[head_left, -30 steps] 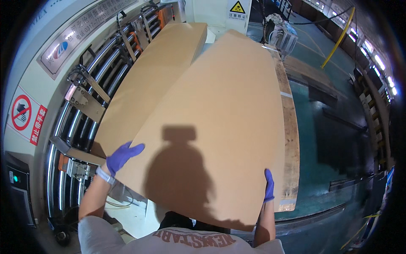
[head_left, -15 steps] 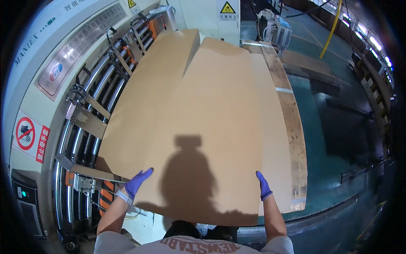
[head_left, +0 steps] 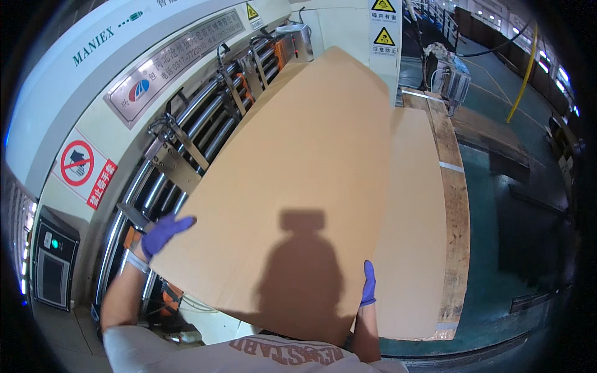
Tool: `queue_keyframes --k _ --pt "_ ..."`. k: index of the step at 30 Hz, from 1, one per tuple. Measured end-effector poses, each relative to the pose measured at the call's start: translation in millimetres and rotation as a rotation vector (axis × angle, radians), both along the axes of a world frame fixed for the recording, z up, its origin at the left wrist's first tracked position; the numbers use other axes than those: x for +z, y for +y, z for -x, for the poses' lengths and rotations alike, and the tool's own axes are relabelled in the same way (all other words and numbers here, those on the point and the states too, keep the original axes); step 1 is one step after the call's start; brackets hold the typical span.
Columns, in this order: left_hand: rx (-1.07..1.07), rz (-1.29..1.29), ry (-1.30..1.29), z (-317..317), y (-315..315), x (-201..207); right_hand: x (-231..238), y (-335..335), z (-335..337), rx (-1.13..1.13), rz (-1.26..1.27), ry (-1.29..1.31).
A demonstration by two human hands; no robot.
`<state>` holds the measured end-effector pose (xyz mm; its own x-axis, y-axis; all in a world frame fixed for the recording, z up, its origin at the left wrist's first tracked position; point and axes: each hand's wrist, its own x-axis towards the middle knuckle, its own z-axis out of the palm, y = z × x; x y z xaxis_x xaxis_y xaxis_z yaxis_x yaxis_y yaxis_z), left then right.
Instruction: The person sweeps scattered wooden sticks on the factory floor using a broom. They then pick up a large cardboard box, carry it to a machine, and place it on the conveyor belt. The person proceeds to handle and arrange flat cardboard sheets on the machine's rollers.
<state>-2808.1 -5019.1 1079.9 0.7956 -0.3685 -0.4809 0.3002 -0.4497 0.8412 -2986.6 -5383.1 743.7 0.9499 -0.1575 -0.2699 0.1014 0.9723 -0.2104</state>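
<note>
A large brown cardboard sheet lies slanted in front of me, its left side over the machine's rollers. My left hand, in a purple glove, grips the sheet's left near corner, thumb on top and the other fingers mostly hidden. My right hand, gloved likewise, holds the right edge near my body; its thumb points up along the edge and the fingers beneath are out of sight. Under and to the right of the sheet lies another pale cardboard sheet. My shadow falls across the held sheet.
Metal rollers and steel guide brackets line the machine's left side, beside a small control panel. A wooden board borders the pale cardboard on the right. Dark green floor extends beyond it.
The held sheet has turned and shifted left toward the rollers, separating from the pale sheet below. My left hand has moved left and up; the view has swung left.
</note>
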Motion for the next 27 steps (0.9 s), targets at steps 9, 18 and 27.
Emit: queue_keyframes --k 9,18,27 --pt "0.47 0.594 0.19 -32.5 62.6 -157.5 126.7 -94.8 -152.2 0.295 0.569 0.197" --pt "0.22 0.286 0.198 -82.0 60.2 -6.7 206.9 -69.1 -162.2 0.337 0.499 -0.053" --pt "0.2 0.114 0.01 -111.1 66.4 45.2 192.0 -43.5 -163.1 0.147 0.403 -0.127"
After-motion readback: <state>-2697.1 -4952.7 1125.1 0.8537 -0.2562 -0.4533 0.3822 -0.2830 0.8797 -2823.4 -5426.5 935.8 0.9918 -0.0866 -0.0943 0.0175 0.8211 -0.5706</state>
